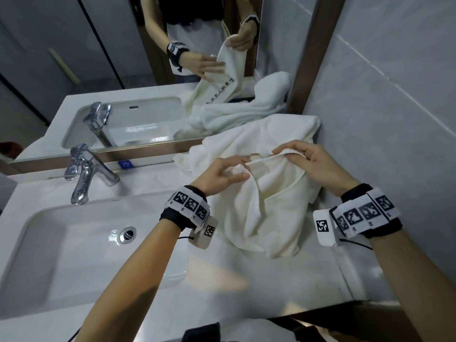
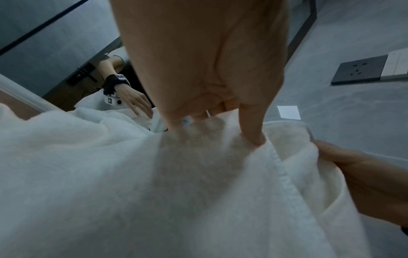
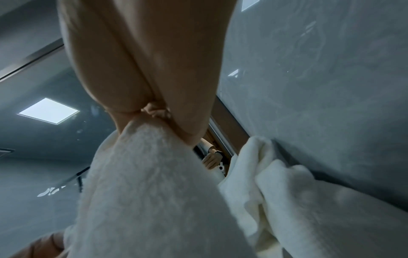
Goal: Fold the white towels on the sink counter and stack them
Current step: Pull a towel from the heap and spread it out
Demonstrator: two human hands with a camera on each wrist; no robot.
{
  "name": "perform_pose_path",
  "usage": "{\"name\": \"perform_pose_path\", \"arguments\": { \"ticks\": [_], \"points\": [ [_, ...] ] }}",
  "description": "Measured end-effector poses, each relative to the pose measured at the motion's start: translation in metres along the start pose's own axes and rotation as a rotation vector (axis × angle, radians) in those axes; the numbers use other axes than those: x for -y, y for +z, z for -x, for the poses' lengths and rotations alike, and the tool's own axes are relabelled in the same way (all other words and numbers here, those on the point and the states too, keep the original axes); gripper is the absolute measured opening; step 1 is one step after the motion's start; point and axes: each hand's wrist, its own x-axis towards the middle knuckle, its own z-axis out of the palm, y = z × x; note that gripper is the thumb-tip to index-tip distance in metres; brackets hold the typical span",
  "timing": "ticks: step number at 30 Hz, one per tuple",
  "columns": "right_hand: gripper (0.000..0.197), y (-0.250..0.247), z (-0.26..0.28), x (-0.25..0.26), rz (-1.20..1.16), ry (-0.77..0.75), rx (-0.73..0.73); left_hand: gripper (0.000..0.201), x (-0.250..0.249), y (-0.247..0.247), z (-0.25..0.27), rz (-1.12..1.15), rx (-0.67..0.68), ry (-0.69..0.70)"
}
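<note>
A white towel (image 1: 271, 206) hangs crumpled above the right end of the sink counter (image 1: 246, 287), its lower end resting on it. My right hand (image 1: 288, 154) pinches the towel's top hem. My left hand (image 1: 243, 167) holds the same hem further left, with the thumb (image 2: 253, 136) pressed on the front and the straight fingers behind the cloth (image 2: 154, 192). More white towelling (image 1: 259, 137) lies heaped behind, against the mirror and wall. In the right wrist view the hand (image 3: 154, 113) closes on the held towel (image 3: 154, 192), and the heap (image 3: 287, 192) lies to the right.
A basin (image 1: 32, 243) with a chrome tap (image 1: 84, 174) fills the counter's left half. The mirror (image 1: 123, 70) runs along the back and a grey tiled wall (image 1: 394, 107) closes off the right. That wall carries a socket (image 2: 359, 71).
</note>
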Motion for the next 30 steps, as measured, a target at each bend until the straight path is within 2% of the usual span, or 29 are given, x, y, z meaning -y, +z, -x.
{"name": "perform_pose_path", "arguments": {
  "ticks": [6, 9, 12, 17, 20, 24, 27, 30],
  "points": [
    [0.032, 0.000, 0.005, -0.026, 0.016, 0.061, -0.038, 0.018, -0.005, -0.004, 0.007, 0.131, -0.245, -0.044],
    [0.046, 0.003, 0.003, -0.045, 0.290, 0.126, -0.185, 0.019, -0.009, -0.016, 0.007, 0.078, -0.330, -0.043],
    [0.042, 0.001, 0.002, -0.062, 0.563, 0.248, -0.278, 0.016, -0.014, -0.030, 0.008, 0.096, -0.393, -0.034],
    [0.038, -0.014, 0.004, -0.082, 0.636, 0.391, -0.285, 0.007, 0.004, -0.057, 0.019, 0.118, -0.514, -0.096],
    [0.035, -0.027, 0.004, -0.086, 0.619, 0.461, -0.215, 0.009, 0.026, -0.069, 0.031, 0.075, -0.578, -0.161],
    [0.026, -0.034, -0.003, -0.078, 0.573, 0.538, -0.164, 0.021, 0.052, -0.075, 0.044, 0.041, -0.583, -0.275],
    [0.028, -0.033, -0.012, -0.067, 0.497, 0.480, -0.009, 0.012, 0.061, -0.076, 0.048, 0.061, -0.613, -0.315],
    [0.035, -0.032, -0.011, -0.067, 0.491, 0.358, 0.100, 0.010, 0.063, -0.073, 0.052, 0.087, -0.574, -0.321]
  ]
}}
